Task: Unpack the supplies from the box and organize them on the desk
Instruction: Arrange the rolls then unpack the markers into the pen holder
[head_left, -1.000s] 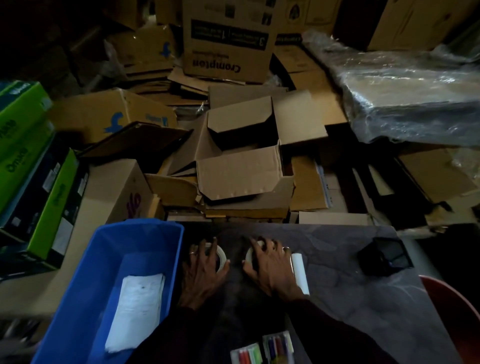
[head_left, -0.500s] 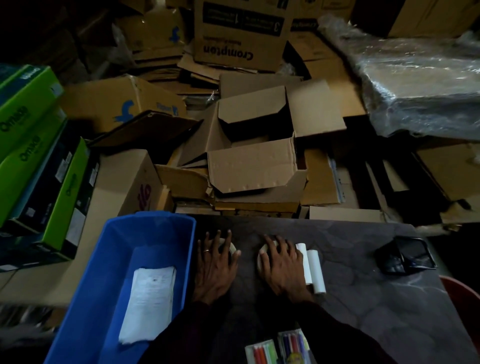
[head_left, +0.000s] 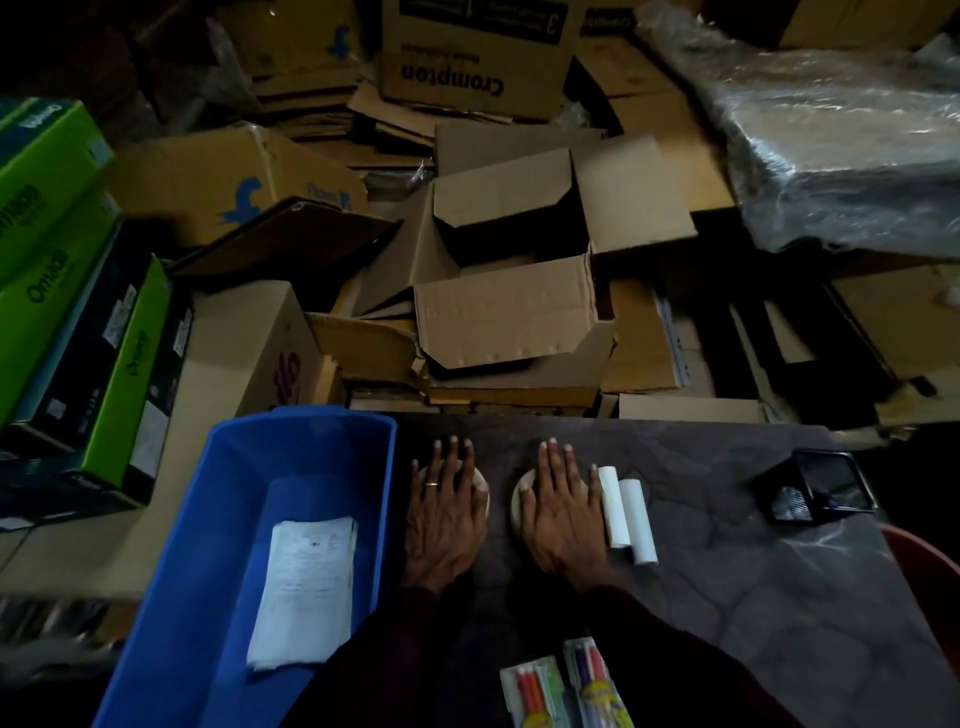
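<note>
While both hands lie flat, fingers spread, left hand (head_left: 444, 512) covering one tape roll (head_left: 482, 493), right hand (head_left: 563, 506) another tape roll (head_left: 519, 501), grip clamped on nothing, blue bin (head_left: 218, 519) at 9 o'clock on the table (head_left: 753, 571).

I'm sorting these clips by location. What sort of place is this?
Probably a storeroom or stockroom with a work desk: flattened and open cardboard boxes are piled behind it, boxed green goods are stacked at the left, and a plastic-wrapped bundle lies at the right.

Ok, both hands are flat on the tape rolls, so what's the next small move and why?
Probably lift the left hand off its tape roll and reach into the blue bin: the folded paper lies inside it, while rolls, white tubes and marker packs sit on the desk.
</note>
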